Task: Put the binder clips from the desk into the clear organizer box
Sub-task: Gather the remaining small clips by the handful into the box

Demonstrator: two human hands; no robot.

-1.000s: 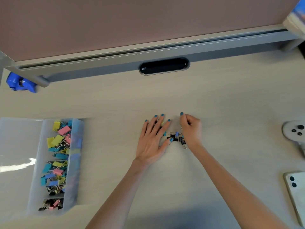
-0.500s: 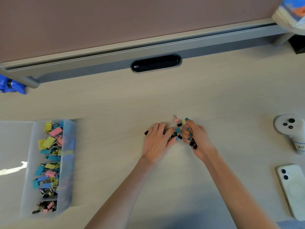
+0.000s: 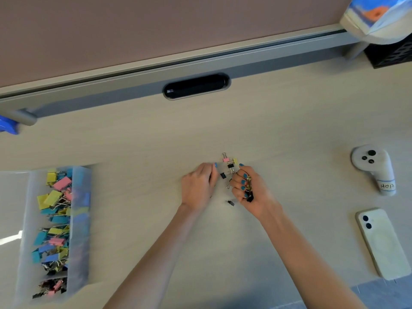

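Note:
A few small binder clips [image 3: 228, 166], pink, yellow and black, lie loose on the desk between my hands. Another black clip [image 3: 231, 202] lies just below them. My right hand [image 3: 252, 192] is curled round a bunch of small black and gold clips. My left hand [image 3: 198, 186] rests on the desk with its fingers curled under, right beside the loose clips; what it holds is hidden. The clear organizer box [image 3: 78, 219] stands at the far left, its compartments holding several coloured clips.
A white controller [image 3: 374, 168] and a pale phone [image 3: 383, 244] lie at the right. A black cable slot [image 3: 196, 86] sits in the desk's back rail. A blue object [image 3: 7, 127] is at the far left edge; a black basket [image 3: 392, 52] stands back right.
My left hand went from flat with spread fingers to curled. My right hand gathered clips into its fist and drew back toward me. The camera view shifted right.

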